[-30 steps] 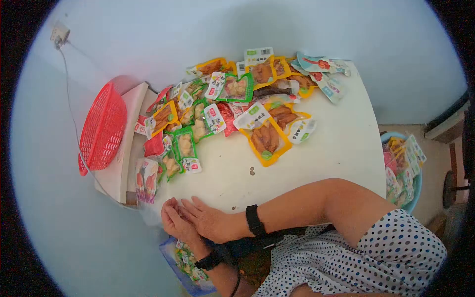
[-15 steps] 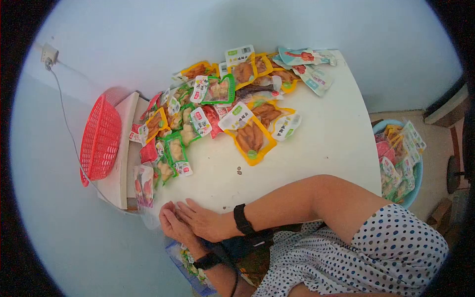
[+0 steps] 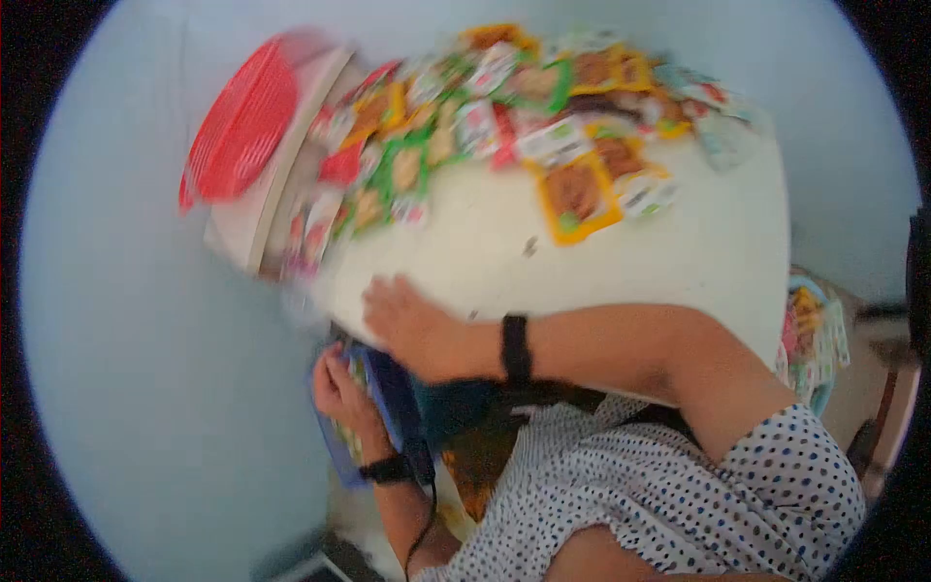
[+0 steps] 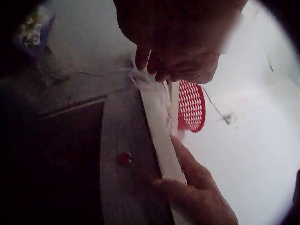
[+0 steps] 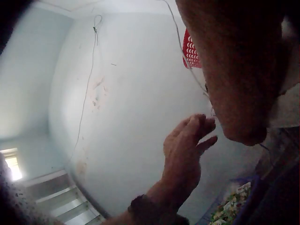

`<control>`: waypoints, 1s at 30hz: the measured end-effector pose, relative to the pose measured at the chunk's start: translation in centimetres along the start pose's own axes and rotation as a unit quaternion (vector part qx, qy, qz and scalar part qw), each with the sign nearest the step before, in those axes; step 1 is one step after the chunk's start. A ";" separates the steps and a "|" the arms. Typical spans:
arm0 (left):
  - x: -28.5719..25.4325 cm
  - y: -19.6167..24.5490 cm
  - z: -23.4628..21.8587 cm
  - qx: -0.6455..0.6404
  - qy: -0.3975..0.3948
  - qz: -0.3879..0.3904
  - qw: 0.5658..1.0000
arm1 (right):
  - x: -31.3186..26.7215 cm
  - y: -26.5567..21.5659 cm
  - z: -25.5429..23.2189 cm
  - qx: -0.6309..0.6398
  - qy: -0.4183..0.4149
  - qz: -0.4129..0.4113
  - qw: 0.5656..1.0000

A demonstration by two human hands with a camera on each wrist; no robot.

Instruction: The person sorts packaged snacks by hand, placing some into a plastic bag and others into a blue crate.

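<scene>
head view motion-blurred, dark-edged; wrist views dim, window (image 5: 14, 167) glaring

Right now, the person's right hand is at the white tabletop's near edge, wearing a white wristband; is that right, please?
Almost: the wristband is black, not white, as the head view shows; the right hand is at the near edge of the white tabletop.

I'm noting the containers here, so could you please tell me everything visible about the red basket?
The red basket looks like plastic, with rows of holes through its side, plainest in the left wrist view. In the head view it is blurred, at the upper left, by a white ledge and close to the pale wall. Its tilt and any contents cannot be made out. Neither the left hand nor the right hand touches it.
</scene>
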State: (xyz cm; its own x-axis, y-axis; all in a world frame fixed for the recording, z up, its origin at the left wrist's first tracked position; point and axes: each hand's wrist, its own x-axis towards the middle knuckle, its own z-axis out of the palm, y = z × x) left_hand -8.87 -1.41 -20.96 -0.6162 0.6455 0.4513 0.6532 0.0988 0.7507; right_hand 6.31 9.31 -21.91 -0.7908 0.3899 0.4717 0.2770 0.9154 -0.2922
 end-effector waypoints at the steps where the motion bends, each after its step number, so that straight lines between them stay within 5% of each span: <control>1: -0.5 -1.8 -1.9 0.001 0.029 -0.038 0.999 | 0.6 -0.4 -0.5 0.013 -0.040 -0.008 0.999; 6: -4.8 -13.9 -10.8 0.015 0.084 -0.167 0.982 | 1.9 -2.5 3.5 -0.044 -0.062 -0.039 0.996; 9: -8.0 -21.0 -14.4 -0.067 0.196 -0.324 0.923 | 1.9 -3.0 2.2 -0.068 -0.081 -0.037 0.994; 12: -12.3 -25.6 -16.6 -0.092 0.237 -0.389 0.886 | 1.3 -2.5 1.0 -0.087 -0.099 -0.029 0.991; 24: -20.0 -31.4 -16.5 -0.191 0.238 -0.526 0.794 | 2.3 -3.6 -1.9 -0.110 -0.179 0.000 0.978; 30: -21.7 -33.6 -15.5 -0.182 0.211 -0.518 0.809 | 2.5 -3.6 -2.2 -0.112 -0.184 0.014 0.976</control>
State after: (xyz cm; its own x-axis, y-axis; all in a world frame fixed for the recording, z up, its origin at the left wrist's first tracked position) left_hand -24.25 -30.45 -48.51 -0.8950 0.0363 -0.4446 -0.4357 0.1424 0.8887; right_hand 4.56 7.24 -17.83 -0.9122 0.3907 0.1236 0.3816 0.9198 -0.0914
